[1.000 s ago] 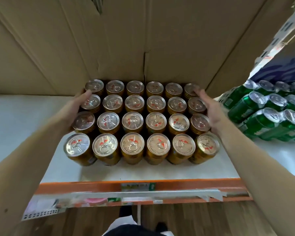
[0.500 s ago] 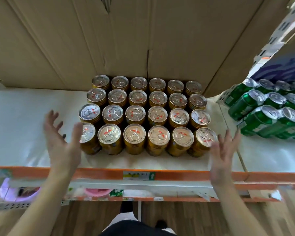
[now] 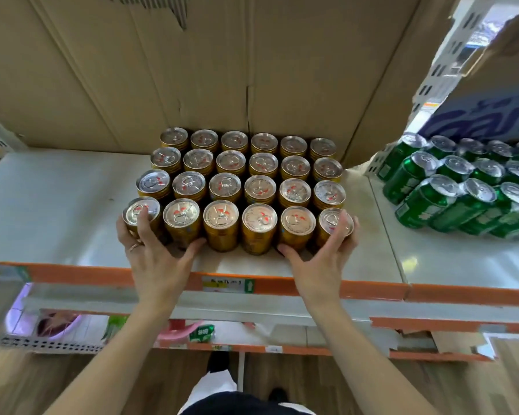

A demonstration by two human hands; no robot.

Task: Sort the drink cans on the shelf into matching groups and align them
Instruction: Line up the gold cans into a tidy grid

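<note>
Feed reads bright and even to me, lit softly from above. Glare on lids of the gold metal drink cans (image 3: pixel 221 217); one hot spot on the glossy white shelf (image 3: pixel 409 261). Fisheye bowing tilts the green metal cans (image 3: pixel 450 205) at right. Detail slightly soft.

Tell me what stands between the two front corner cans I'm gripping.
Four more gold cans, side by side, fill the front row between the left corner can and right corner can, in the head view.
</note>
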